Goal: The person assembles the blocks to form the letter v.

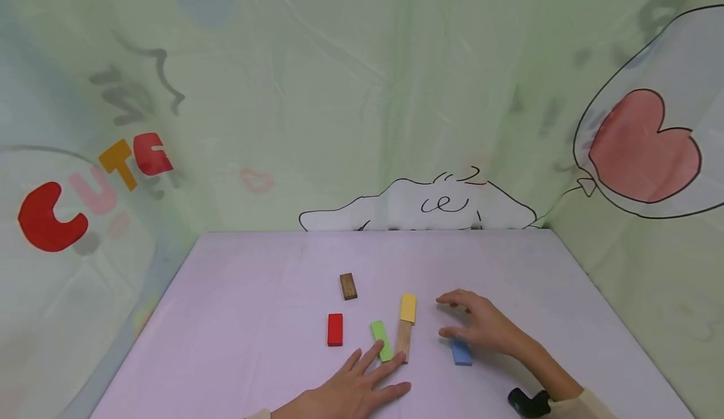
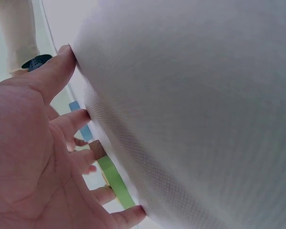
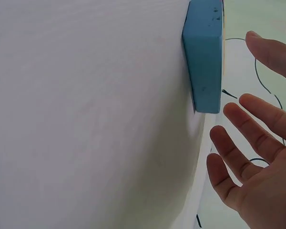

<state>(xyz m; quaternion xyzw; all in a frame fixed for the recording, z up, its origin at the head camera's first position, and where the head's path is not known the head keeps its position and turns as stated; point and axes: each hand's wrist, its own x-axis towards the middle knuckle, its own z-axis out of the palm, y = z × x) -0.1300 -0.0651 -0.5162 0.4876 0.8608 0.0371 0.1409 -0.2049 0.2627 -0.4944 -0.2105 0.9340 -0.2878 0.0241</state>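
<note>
My left hand [image 1: 357, 386] lies spread at the front of the table, fingers extended, its fingertips by a green block [image 1: 381, 340] and a light wood block [image 1: 403, 338]. Whether those fingers touch the blocks cannot be made out. A yellow block [image 1: 408, 308] adjoins the wood block's far end. My right hand [image 1: 481, 323] hovers above a blue block [image 1: 461, 352], partly covering it, with thumb and fingers apart and nothing between them. The right wrist view shows the blue block [image 3: 203, 71] beside that hand's relaxed fingers. Left of the hands lies a red block [image 1: 335, 330].
A dark brown block [image 1: 348, 286] sits farther back on the pale table [image 1: 254, 293]. Printed cloth walls [image 1: 339, 105] rise along the table's back and sides. A black wrist device [image 1: 528, 402] is on the right forearm.
</note>
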